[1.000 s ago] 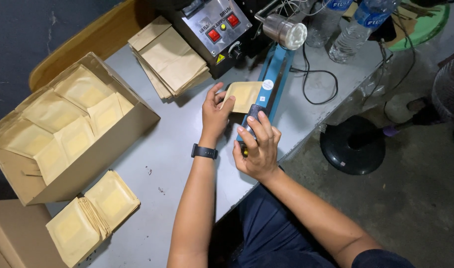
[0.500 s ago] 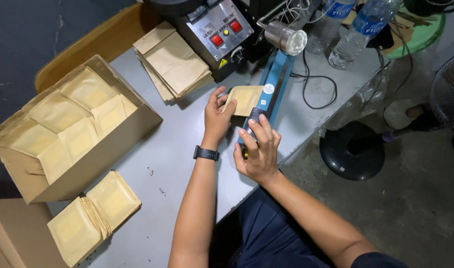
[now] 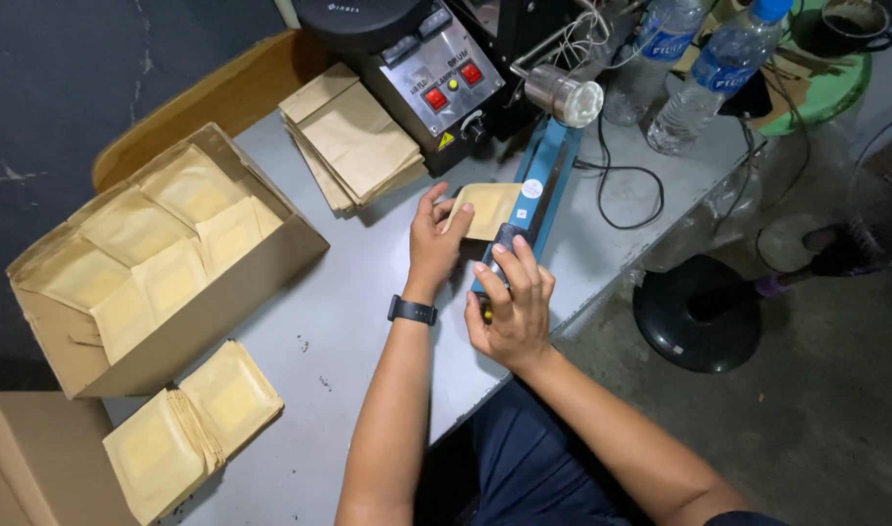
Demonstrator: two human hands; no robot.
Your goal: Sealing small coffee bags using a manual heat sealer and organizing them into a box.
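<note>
i see my left hand (image 3: pixel 434 232) fingers pinching the brown pouch (image 3: pixel 492 208), just left of the blue sealer arm (image 3: pixel 541 198); right hand (image 3: pixel 511 302) clenched on its handle.

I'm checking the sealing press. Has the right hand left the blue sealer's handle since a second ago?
No. The right hand stays pressing on the blue sealer handle's end.

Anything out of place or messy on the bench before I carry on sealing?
Nothing looks damaged or spilled. The left hand holds a tan pouch at the blue sealer; the right hand presses its handle. Only some dark specks dot the grey table.
</note>
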